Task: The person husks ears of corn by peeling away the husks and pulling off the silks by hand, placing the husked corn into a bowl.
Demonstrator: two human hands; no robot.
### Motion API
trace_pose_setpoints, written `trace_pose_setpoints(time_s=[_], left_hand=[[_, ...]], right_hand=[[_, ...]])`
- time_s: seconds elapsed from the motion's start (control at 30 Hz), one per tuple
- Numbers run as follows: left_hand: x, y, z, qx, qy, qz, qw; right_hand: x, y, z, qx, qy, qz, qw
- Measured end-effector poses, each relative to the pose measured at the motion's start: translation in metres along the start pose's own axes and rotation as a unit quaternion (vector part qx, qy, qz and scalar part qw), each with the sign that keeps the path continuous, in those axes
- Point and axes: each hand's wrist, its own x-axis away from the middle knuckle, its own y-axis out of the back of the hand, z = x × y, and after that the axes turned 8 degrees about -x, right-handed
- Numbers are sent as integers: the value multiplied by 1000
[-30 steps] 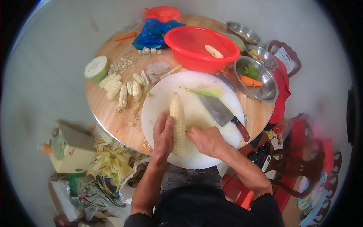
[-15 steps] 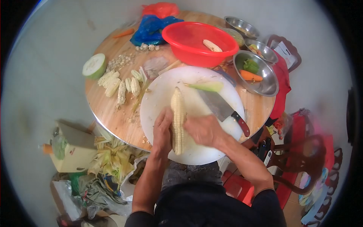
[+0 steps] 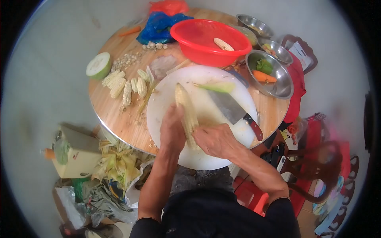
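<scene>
Table (image 3: 125, 133): round, pale wood, standing against grey walls.
Chopping board (image 3: 202, 73): round and white, reaching past the table's near edge.
Corn cob (image 3: 185, 105): over the board's left half, slanting, its tip toward the far edge; whether it touches the board cannot be told.
Left hand (image 3: 173, 123): wrapped round the cob from the left side, gripping it.
Right hand (image 3: 216, 139): fingers curled in, against the cob's lower right side; whether they pinch anything cannot be told.
Cleaver (image 3: 229, 108): flat near the board's right edge, dark-red handle toward the near right.
Green husk piece (image 3: 218, 87): just beyond the blade, by the board's far edge.
Red basin (image 3: 216, 59): near the table's far edge, another cob (image 3: 223, 44) inside.
Steel bowl (image 3: 279, 87): at the table's right edge, holding a carrot (image 3: 264, 76).
Cut gourd (image 3: 99, 65): at the table's left edge, near some cob pieces (image 3: 117, 86).
</scene>
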Motion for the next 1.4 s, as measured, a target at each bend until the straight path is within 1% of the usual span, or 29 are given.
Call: trace_pose_setpoints(time_s=[0.03,0.1,0.13,0.17,0.2,0.23,0.3,0.33,0.4,0.43,0.5,0.53,0.57,0.6,0.63,0.67,0.7,0.77,0.83,0.9,0.93,1.0,1.03,1.1,1.13,1.23,1.3,1.33,1.4], left_hand=[[1,2,-5,29,-3,-20,999],[-1,2,-16,59,-7,-41,997],[-3,1,-21,76,-9,-41,996],[-4,-1,-24,91,-9,-38,995],[-4,-4,-25,80,-5,-39,996],[-5,-8,-23,78,0,-36,996],[-7,-18,-18,105,14,-29,994],[-8,-25,-16,104,15,-27,994],[-9,-36,-12,95,18,-24,995],[-8,-35,-12,95,16,-25,995],[-4,-30,-10,-56,-17,-32,998],[-6,-24,-7,-57,-23,-34,998],[-10,-15,-1,-175,-99,-43,979],[-13,-10,1,-289,-173,-52,940],[-11,-9,-5,-286,-180,-54,940],[-8,-8,-13,-336,-139,-57,930],[-8,-7,-19,-384,-98,-59,916],[-15,4,-20,-375,-102,-62,919],[-18,5,-24,-368,-102,-66,922],[-18,-1,-27,-300,-116,-25,946],[-20,-5,-27,-299,-117,-27,947],[-23,-10,-28,-387,-144,39,910],[-23,-11,-32,-386,-146,36,910],[-23,-15,-40,-469,-175,73,863],[-22,-13,-40,-469,-176,74,863],[-16,-3,-29,-501,-182,125,837],[-4,1,-17,-575,-234,286,730],[4,-1,-17,-575,-234,287,730],[17,-5,-19,-566,-104,395,716]], right_hand=[[11,1,-5,-1,-1,0,1000],[34,4,-18,81,-110,63,989],[36,11,-22,79,-111,64,989],[34,23,-26,-27,-208,-6,978],[33,32,-27,-131,-301,-80,941],[31,34,-23,-130,-306,-83,939],[19,29,-11,-222,-283,-157,920],[14,29,-2,-221,-284,-158,920],[7,28,15,-258,-346,-19,902],[8,25,17,-258,-344,-18,903],[9,18,15,-319,-351,-65,878],[16,17,10,-350,-348,-74,867],[24,17,4,-350,-341,-72,869],[34,19,-3,-439,-326,-95,832],[40,23,-7,-523,-309,-115,786],[42,28,-7,-575,-302,-109,753],[45,30,-9,-572,-297,-108,757],[50,28,-13,-631,-274,-133,714],[45,32,-8,-636,-274,-137,708],[46,32,-6,-653,-283,-148,687],[46,31,-6,-653,-283,-146,687],[46,25,-9,-636,-256,-128,717],[46,24,-9,-636,-255,-125,718],[48,22,-7,-600,-277,-140,737],[47,24,-6,-599,-277,-140,738],[45,29,-4,-620,-305,-147,708],[46,29,-7,-692,-302,-142,640],[44,31,-9,-692,-302,-142,640],[44,35,-10,-706,-311,-150,618]])
